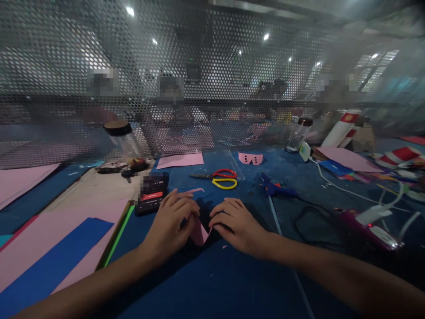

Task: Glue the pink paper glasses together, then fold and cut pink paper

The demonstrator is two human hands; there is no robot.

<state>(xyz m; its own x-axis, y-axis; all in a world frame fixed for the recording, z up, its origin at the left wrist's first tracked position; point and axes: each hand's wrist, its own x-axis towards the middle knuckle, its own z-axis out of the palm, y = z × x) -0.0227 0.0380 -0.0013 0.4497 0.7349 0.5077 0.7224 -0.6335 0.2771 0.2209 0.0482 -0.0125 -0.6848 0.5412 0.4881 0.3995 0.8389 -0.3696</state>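
Note:
A small piece of pink paper (199, 233), bent and standing off the blue tabletop, is between my two hands. My left hand (175, 218) pinches its left part, and the fingers cover much of that side. With thumb and fingertips closed, my right hand (237, 226) grips the paper's right end. Just beyond them lie scissors (224, 183) with one red and one yellow handle loop, blades pointing left. A thin pink paper strip (195, 191) rests by my left fingers, close to a phone (151, 195). Farther back stands a pink paper cutout (250, 158) with small dark squares.
A blue glue gun (275, 187) with a cord lies right of the scissors. Farther right are a purple power strip (372, 230), white cables and paper scraps. Pink sheets and a blue strip (59, 257) cover the left. A perforated metal screen (186, 88) borders the back, people behind it.

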